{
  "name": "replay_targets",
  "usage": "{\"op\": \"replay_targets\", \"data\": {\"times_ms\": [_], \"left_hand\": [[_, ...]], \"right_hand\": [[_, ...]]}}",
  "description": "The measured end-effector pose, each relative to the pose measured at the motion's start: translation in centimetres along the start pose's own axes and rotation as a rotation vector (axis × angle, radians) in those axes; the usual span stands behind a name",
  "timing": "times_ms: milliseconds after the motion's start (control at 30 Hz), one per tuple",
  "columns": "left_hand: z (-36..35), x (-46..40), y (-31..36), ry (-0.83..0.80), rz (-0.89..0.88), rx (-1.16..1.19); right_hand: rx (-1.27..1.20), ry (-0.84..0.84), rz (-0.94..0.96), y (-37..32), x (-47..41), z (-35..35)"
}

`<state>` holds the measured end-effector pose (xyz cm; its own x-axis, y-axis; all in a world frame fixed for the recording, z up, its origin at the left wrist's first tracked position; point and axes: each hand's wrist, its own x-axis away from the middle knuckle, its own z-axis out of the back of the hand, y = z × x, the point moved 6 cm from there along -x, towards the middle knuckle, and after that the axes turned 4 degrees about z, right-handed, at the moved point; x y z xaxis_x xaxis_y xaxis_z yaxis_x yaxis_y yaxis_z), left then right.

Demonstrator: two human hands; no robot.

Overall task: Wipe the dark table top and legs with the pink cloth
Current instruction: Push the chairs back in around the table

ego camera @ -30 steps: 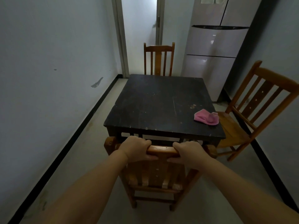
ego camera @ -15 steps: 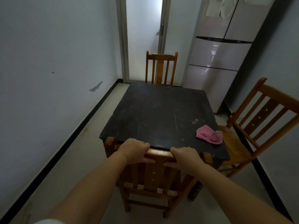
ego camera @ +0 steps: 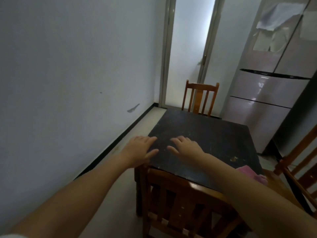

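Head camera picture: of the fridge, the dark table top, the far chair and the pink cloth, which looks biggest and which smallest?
As they look here, largest first:
1. fridge
2. dark table top
3. far chair
4. pink cloth, partly hidden behind the right arm

The fridge is cut off by the frame; nearness skews true sizes.

Both hands — left hand [ego camera: 140, 148] and right hand [ego camera: 186, 147] — reach flat-fingered over the dark table [ego camera: 214, 134], the pink cloth [ego camera: 250, 172] by its right edge, 3 wooden chairs around it.
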<state>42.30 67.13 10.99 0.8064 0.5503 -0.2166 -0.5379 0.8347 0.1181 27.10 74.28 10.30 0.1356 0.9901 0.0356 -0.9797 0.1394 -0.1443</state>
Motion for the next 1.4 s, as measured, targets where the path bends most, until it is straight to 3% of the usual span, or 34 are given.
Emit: {"op": "replay_targets", "data": {"times_ms": [167,400,667,1000,1400], "left_hand": [[0.4,3.9,-11.6,0.097,0.217,-0.133],[-1.7,8.0,-27.4,0.008,0.522,-0.092],[-2.5,6.1,-42.6,-0.097,0.536,-0.08],[-8.5,-6.0,-52.9,-0.221,0.368,-0.084],[-14.6,-26.7,-64.8,-0.308,0.388,-0.062]], "right_hand": [[-0.01,0.149,0.114,-10.1,-7.7,-1.5],[0.065,0.105,0.113,-20.1,-19.1,-8.3],[0.085,-0.01,0.039,-26.4,-30.4,-12.3],[0.066,-0.012,-0.039,-23.0,-44.9,-15.2],[0.044,-0.114,-0.087,-13.2,-66.0,-16.9]]}}
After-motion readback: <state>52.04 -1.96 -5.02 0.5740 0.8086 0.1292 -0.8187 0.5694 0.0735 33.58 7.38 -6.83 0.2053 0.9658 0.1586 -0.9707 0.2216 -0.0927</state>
